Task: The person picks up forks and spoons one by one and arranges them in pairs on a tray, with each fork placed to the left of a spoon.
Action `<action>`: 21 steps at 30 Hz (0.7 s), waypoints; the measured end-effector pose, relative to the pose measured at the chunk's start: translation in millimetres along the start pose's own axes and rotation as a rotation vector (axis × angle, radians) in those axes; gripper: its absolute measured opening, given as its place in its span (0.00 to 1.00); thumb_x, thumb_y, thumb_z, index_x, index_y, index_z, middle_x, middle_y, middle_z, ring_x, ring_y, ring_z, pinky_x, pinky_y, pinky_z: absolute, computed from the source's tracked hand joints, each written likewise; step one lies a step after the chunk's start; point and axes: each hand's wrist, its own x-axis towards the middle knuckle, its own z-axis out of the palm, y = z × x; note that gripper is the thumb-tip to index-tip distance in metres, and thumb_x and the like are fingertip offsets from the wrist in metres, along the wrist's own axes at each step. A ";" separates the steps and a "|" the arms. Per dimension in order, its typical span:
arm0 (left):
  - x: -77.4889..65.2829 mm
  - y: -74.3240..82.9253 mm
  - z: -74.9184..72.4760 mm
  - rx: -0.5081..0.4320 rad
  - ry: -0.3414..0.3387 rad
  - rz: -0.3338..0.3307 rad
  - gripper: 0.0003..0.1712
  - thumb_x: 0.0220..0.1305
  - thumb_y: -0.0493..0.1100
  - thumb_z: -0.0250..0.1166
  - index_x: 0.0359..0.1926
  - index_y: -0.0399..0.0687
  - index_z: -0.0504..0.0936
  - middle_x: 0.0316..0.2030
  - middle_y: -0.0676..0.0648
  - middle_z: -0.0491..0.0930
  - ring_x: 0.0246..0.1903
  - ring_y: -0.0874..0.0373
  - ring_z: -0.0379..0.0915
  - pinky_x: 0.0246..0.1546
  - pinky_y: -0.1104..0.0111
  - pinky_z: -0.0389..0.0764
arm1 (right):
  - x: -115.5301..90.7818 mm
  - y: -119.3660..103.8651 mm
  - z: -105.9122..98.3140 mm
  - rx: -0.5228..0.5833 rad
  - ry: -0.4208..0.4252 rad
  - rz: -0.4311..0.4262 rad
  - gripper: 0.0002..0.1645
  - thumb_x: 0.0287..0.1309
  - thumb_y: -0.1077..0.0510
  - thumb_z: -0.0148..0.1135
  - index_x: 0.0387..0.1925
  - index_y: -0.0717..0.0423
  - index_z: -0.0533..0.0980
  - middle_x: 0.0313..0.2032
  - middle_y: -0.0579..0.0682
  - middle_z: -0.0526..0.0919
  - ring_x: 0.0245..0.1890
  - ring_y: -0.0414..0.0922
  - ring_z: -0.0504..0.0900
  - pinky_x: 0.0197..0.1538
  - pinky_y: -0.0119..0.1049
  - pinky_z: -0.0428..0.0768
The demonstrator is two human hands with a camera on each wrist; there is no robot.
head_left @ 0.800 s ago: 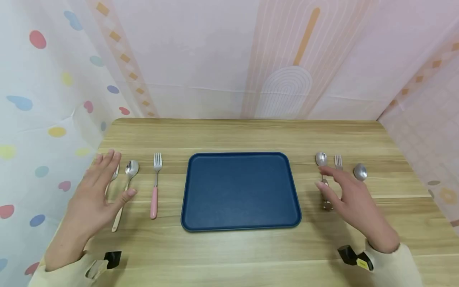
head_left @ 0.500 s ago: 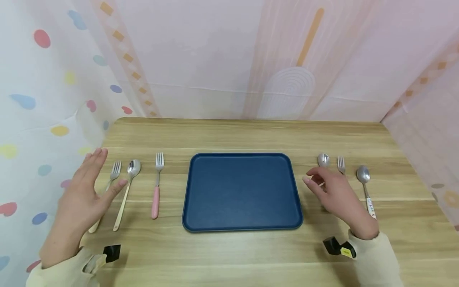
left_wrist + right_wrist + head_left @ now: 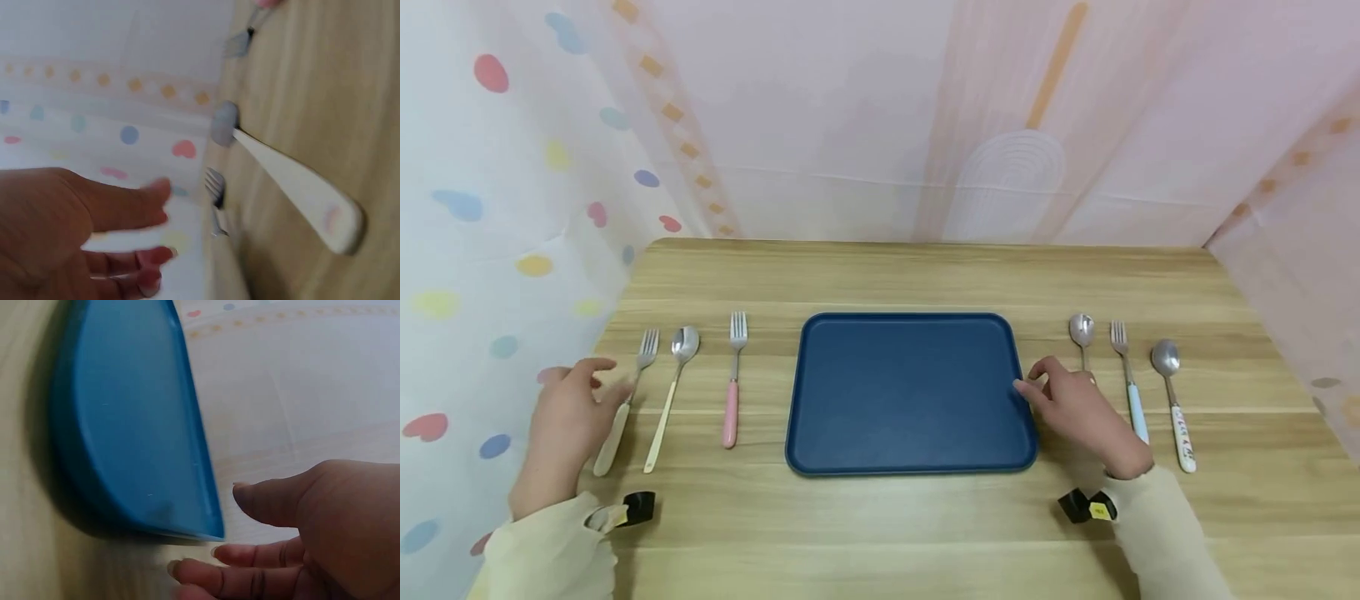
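My left hand (image 3: pixel 567 427) hovers at the cream-handled fork (image 3: pixel 612 440), thumb and fingers bent but apart, nothing between them. In the left wrist view, that fork (image 3: pixel 226 265) lies beyond the fingertips. A cream-handled spoon (image 3: pixel 662 425) and a pink-handled fork (image 3: pixel 731 412) lie to its right. At the right edge of the dark blue tray (image 3: pixel 910 396) is my right hand (image 3: pixel 1078 412), its thumb overlapping the rim in the head view. The right wrist view has a gap between thumb and fingers, close to the tray corner (image 3: pixel 206 528).
Right of the tray lie a spoon (image 3: pixel 1082 330) partly hidden by the right hand, a fork with a light blue handle (image 3: pixel 1136 412) and a spoon with a patterned white handle (image 3: pixel 1182 437). Patterned curtains (image 3: pixel 850 117) stand behind the wooden table (image 3: pixel 880 533).
My right hand has moved left from over the right-hand cutlery to the tray's edge. My left hand's fingers, spread before, have bent and come lower beside the cream fork.
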 end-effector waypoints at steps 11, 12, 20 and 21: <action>3.0 -25.2 5.1 0.002 -0.174 -0.127 0.32 0.66 0.57 0.50 0.44 0.26 0.61 0.34 0.28 0.74 0.28 0.41 0.72 0.24 0.59 0.71 | 3.8 2.5 13.4 -0.029 -0.049 0.022 0.15 0.65 0.51 0.51 0.30 0.59 0.73 0.15 0.46 0.71 0.15 0.41 0.67 0.22 0.35 0.67; 3.0 -25.5 5.5 0.001 -0.181 -0.126 0.32 0.66 0.58 0.50 0.44 0.27 0.61 0.34 0.28 0.74 0.28 0.42 0.72 0.24 0.60 0.71 | 3.7 2.5 13.9 -0.037 -0.044 0.016 0.14 0.65 0.52 0.51 0.28 0.58 0.73 0.15 0.46 0.70 0.15 0.41 0.67 0.22 0.35 0.67; 3.0 -25.1 9.6 0.020 -0.165 -0.085 0.26 0.67 0.55 0.50 0.38 0.31 0.64 0.30 0.31 0.73 0.26 0.45 0.69 0.24 0.62 0.67 | 5.9 5.2 19.5 -0.067 -0.008 -0.014 0.14 0.64 0.54 0.51 0.24 0.56 0.70 0.14 0.46 0.67 0.13 0.41 0.65 0.19 0.34 0.65; 3.1 -25.3 10.2 0.024 -0.161 -0.080 0.26 0.67 0.55 0.50 0.38 0.32 0.64 0.29 0.33 0.73 0.26 0.46 0.69 0.23 0.62 0.66 | 6.4 6.0 20.4 -0.076 -0.001 -0.020 0.14 0.64 0.54 0.51 0.24 0.55 0.69 0.14 0.46 0.67 0.13 0.41 0.65 0.19 0.34 0.65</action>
